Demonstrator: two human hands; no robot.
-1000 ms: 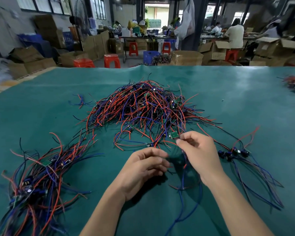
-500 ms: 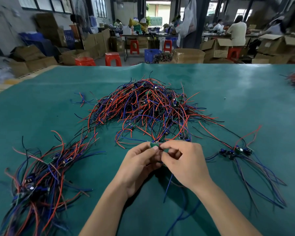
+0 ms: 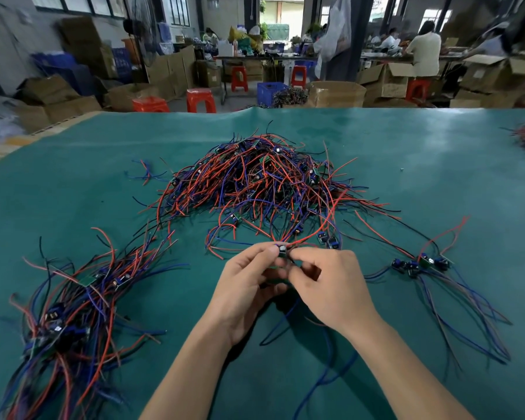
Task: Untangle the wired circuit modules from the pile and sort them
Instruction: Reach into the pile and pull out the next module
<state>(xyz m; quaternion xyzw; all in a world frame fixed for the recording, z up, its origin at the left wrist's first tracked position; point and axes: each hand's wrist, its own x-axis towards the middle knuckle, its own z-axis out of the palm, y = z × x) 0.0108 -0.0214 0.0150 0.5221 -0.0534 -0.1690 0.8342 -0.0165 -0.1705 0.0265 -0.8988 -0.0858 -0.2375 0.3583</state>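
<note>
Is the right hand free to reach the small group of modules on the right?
Probably not yet: the right hand and left hand both pinch a module. The group lies unobstructed.

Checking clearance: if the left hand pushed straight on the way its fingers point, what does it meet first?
Likely the small module that the left hand already pinches, with the right hand directly beyond; depth between the hands is unclear.

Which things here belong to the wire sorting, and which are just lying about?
Job: tangled pile; module pinched by left hand and right hand; left bundle; right group.
Lying about: red stools; cardboard boxes; blue crate.
</note>
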